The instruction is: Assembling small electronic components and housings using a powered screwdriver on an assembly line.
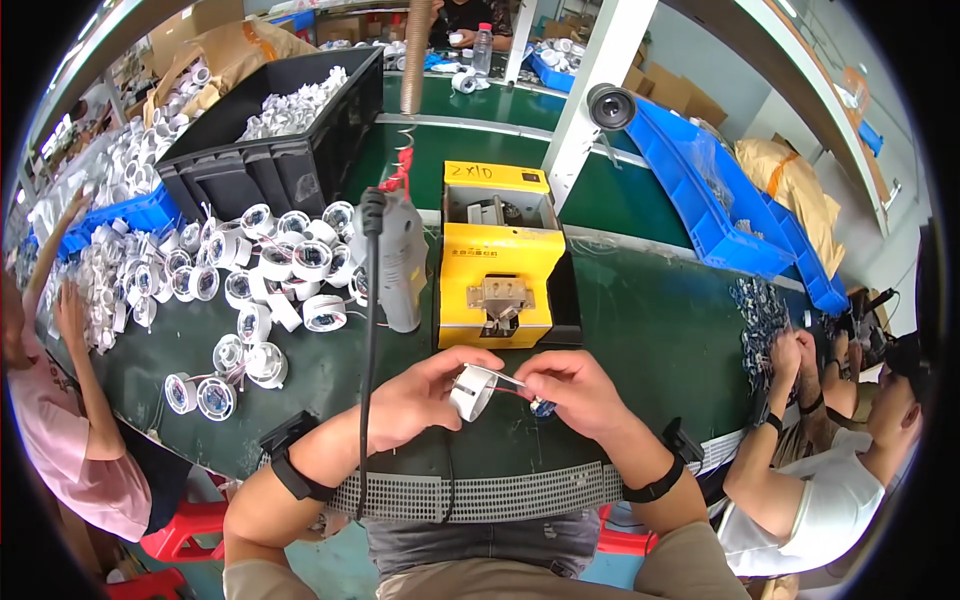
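Observation:
My left hand [418, 402] is closed around a white round plastic housing [468, 396], its side tilted toward me. My right hand [582, 394] pinches thin wires [508, 388] that run across from the housing. Below those right fingertips hangs a small round blue circuit board [542, 407], partly hidden by the fingers. Both hands meet over the table's near side, in front of a yellow bench machine [495, 290] with a metal fixture on its front. Left of the machine, a grey handheld tool [402, 270] hangs with a black cable.
Many wired white housings [310, 260] are piled to the left, before a black crate [250, 165] of small white parts. Blue trays [690, 180] line the right side. A heap of circuit boards [760, 320] lies near a co-worker's hands. Another person sits at left.

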{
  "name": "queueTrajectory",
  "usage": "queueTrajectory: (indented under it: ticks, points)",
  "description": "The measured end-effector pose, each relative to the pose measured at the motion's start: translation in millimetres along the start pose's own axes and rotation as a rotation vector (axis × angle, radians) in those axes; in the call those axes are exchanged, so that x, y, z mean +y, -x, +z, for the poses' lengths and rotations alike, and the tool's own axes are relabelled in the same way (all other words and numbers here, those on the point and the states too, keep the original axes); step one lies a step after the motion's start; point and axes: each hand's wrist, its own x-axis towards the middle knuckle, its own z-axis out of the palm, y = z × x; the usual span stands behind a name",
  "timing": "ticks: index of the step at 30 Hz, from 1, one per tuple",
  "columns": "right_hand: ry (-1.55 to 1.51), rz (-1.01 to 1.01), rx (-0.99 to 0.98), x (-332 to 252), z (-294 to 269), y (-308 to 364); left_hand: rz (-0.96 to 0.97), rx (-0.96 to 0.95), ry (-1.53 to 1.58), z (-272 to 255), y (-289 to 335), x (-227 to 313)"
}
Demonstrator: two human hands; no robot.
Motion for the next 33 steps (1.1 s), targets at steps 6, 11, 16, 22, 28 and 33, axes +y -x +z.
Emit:
queueTrajectory:
  ticks: [6, 11, 16, 22, 28, 33]
  points:
    - [0.063, -0.048, -0.024, -6, 14, 5, 0.035, -0.144, 0.298, -1, 2, -2]
    - [0.082, -0.161, -0.1, -1, 9, 4, 0.033, -0.137, 0.345, 1, 1, -3]
    - [0.548, -0.458, -0.092, 2, 10, -1, -0.031, -0.121, 0.368, -3, -4, -9]
    - [0.7, -0.396, -0.056, -3, 20, 2, -0.069, -0.043, 0.246, 4, -4, -13]
    - [0.77, -0.393, -0.03, -9, 27, 6, -0.111, -0.05, 0.315, 8, -6, -11]
    - [0.726, -0.212, 0.188, -9, 33, 7, -0.087, -0.096, 0.275, 3, -6, -15]
